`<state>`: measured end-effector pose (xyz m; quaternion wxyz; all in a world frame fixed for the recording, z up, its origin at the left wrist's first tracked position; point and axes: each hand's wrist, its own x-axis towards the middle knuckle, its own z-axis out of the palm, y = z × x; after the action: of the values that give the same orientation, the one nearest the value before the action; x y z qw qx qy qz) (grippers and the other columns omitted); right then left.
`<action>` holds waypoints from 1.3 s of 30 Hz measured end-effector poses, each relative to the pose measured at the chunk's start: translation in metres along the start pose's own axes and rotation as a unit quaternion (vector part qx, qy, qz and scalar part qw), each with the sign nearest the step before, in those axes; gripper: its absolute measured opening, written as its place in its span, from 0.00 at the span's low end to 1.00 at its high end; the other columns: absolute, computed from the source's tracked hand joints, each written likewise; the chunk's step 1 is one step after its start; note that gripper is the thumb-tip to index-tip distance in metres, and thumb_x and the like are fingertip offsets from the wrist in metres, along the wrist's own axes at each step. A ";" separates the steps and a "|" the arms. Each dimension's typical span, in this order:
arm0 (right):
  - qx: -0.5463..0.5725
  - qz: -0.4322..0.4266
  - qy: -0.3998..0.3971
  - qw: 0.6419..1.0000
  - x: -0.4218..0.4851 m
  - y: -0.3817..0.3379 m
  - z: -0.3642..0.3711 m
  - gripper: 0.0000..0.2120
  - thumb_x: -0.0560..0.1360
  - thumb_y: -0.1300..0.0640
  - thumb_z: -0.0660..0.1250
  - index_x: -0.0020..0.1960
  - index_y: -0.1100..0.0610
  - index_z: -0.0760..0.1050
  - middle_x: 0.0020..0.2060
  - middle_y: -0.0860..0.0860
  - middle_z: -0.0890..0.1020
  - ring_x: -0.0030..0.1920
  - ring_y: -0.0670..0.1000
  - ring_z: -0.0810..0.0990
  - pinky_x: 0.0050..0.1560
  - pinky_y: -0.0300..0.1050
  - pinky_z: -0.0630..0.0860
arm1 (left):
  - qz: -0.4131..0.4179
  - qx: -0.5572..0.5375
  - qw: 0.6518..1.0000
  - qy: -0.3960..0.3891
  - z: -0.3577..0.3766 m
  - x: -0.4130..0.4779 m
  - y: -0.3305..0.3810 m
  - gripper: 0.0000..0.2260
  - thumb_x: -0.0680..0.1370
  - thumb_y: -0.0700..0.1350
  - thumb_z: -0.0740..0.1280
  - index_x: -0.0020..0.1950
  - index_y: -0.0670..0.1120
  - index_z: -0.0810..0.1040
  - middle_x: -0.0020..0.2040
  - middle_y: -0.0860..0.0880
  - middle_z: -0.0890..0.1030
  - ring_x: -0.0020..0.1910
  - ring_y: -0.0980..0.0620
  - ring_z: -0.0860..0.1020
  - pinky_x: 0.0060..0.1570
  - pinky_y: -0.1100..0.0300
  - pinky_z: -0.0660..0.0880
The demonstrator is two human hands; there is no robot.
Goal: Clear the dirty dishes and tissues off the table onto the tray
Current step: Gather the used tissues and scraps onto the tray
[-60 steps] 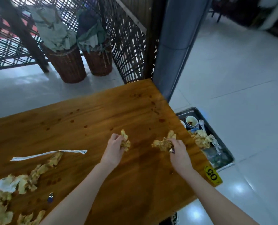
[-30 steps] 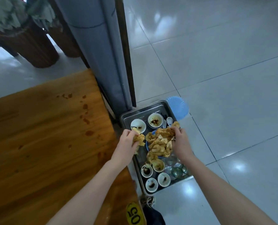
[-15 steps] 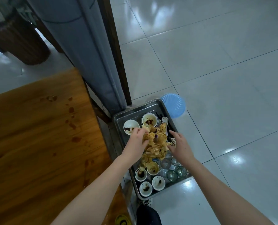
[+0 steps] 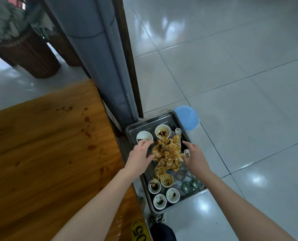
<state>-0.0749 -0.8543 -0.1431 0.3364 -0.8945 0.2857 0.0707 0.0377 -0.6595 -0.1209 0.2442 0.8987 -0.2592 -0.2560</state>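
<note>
Hands: left hand [image 4: 141,156] and right hand [image 4: 194,156] both over the tray [image 4: 144,123], fingers spread and relaxed, nothing gripped. They flank the tissues [image 4: 167,155], one on each side. Left fingertips lie at the pile's edge; cannot tell if they touch it.

Tissues: one crumpled, brown-stained heap in the middle of the tray, piled on a blue dish that is mostly hidden. A loose strip trails toward the near end into a small bowl [image 4: 167,180].

Dishes on tray: two sauce bowls [image 4: 162,132] along the far edge, a white spoon [image 4: 177,132] at the far right corner, more small bowls [image 4: 160,201] at the near left corner, glasses [image 4: 186,187] along the near right edge.

Tray sits low beside the table [image 4: 49,153], partly over a blue round seat [image 4: 188,117]. Visible table surface shows only stains; the rest is out of view.

Judgement: step in hand is dropping off tissues, essentially done. To finish it well:
- Press the heap down lightly with flat palms so it sits low and does not slide over the right edge.
- Tuck the trailing strip back onto the heap.
- Lift both hands straight up; the right wrist is close above the glasses and a sideways sweep could tip one.
- Then check the unseen part of the table for leftovers.
</note>
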 end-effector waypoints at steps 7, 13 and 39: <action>-0.020 -0.045 0.005 0.999 -0.026 -0.059 0.003 0.23 0.76 0.60 0.66 0.70 0.52 0.66 0.64 0.53 0.72 0.61 0.53 0.73 0.60 0.52 0.73 | -0.010 0.043 0.997 0.067 -0.039 -0.050 -0.023 0.19 0.80 0.46 0.63 0.71 0.52 0.68 0.68 0.51 0.70 0.65 0.52 0.70 0.64 0.55 0.69; -0.039 -0.077 0.007 0.996 -0.057 -0.113 0.021 0.23 0.77 0.60 0.64 0.71 0.53 0.66 0.65 0.51 0.72 0.64 0.52 0.71 0.62 0.49 0.71 | -0.045 0.041 0.993 0.100 -0.077 -0.104 -0.064 0.18 0.80 0.46 0.63 0.71 0.53 0.68 0.69 0.53 0.69 0.68 0.52 0.68 0.69 0.52 0.64; -0.161 -0.328 -0.007 0.931 -0.178 -0.376 0.202 0.24 0.78 0.57 0.63 0.73 0.50 0.64 0.69 0.50 0.70 0.70 0.50 0.65 0.71 0.47 0.60 | -0.207 0.052 0.954 0.211 -0.197 -0.334 -0.299 0.18 0.80 0.48 0.63 0.70 0.53 0.68 0.68 0.51 0.71 0.65 0.50 0.71 0.62 0.54 0.69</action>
<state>0.0013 -0.4123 -0.0288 0.1947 -0.9799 -0.0416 0.0075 0.0100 -0.1789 -0.0329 0.1879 0.9777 -0.0228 -0.0913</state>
